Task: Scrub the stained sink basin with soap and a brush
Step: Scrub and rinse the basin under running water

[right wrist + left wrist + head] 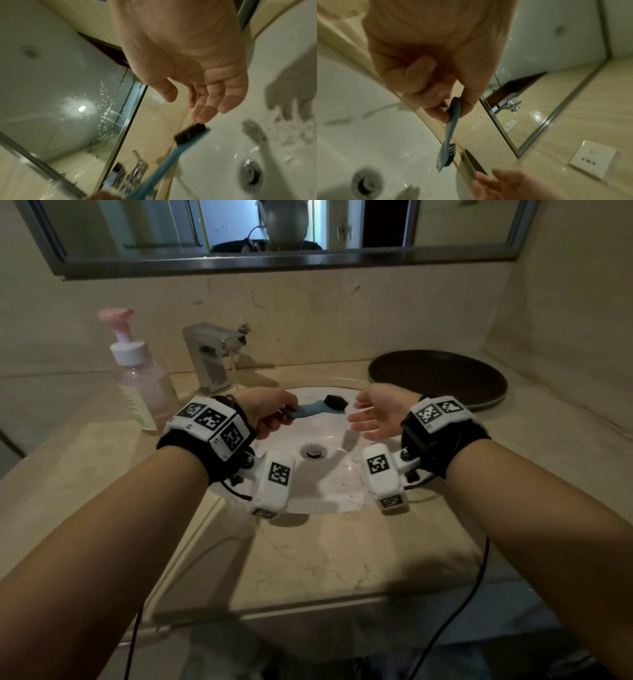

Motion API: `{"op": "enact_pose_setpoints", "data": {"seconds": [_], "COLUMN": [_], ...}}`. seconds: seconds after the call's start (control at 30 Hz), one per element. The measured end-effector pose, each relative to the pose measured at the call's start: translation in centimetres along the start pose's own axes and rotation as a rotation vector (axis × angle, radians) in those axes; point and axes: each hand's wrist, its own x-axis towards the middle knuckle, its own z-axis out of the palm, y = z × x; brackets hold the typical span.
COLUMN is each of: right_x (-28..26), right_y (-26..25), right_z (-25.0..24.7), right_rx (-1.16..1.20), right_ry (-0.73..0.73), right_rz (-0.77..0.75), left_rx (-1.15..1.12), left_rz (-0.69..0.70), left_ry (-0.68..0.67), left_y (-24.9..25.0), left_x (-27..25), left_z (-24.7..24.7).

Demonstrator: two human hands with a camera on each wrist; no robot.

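Note:
My left hand (274,416) pinches the end of a blue-handled brush (317,409) between thumb and fingers and holds it level above the white sink basin (322,491). Its black bristles (336,401) point toward my right hand (371,417), which hovers open, palm up, fingers straight, a short gap from the brush head. In the left wrist view the brush (452,128) hangs from my fingers (436,113). In the right wrist view the bristles (190,133) sit just under my fingertips (205,113). Reddish speckled stains (349,481) mark the basin's front right. The drain (313,451) is at its centre.
A pink pump soap bottle (140,378) stands on the counter at left, a chrome faucet (214,357) behind the basin. A dark round tray (438,378) lies at the back right. The beige marble counter (325,559) spreads in front; a mirror (274,231) hangs above.

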Motion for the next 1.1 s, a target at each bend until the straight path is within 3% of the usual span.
{"op": "enact_pose_setpoints", "data": {"seconds": [0.13,0.53,0.93,1.1], "right_x": [0.2,1.3,2.5,2.7], "right_y": [0.5,1.5,2.6,3.0], "right_z": [-4.3,-8.3,-8.9,-9.0], "right_rx": [-0.049,0.159,0.389,0.398], "right_ry": [0.17,0.274,0.52,0.534], "right_rz": [0.004,0.021,-0.082,-0.124], "left_rx": [0.095,0.265,0.067,-0.042], "left_rz": [0.013,-0.056,-0.066,-0.128], "left_ry": [0.049,0.045,0.027,-0.011], "left_y": [0.1,0.1,-2.3,-3.0], "left_x": [0.6,4.6,10.5,12.0], "left_z": [-0.1,1.3,4.2,4.4]}}
